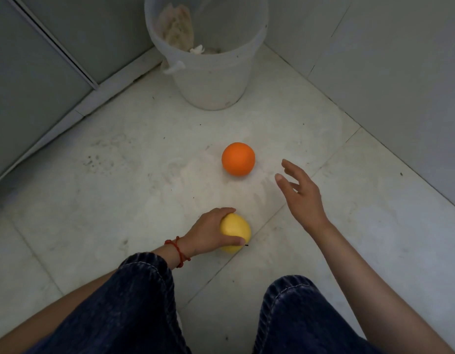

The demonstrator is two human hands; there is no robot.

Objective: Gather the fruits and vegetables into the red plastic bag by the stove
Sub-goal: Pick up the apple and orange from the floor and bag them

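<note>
Orange [238, 158], round, smooth matte skin, sits on pale floor tile [119, 154], just left of right hand [301, 194]. Right hand hovers near it, fingers spread wide, touching nothing. Yellow fruit [236, 232], smooth, rounded with dark stem at tip, on floor nearer person; left hand [208, 232] wrapped around it, fingers curled over top. Red cord bracelet [177, 251] on left wrist. Translucent white plastic bucket [208, 70] in corner, crumpled pale material inside. No readable writing anywhere.
</note>
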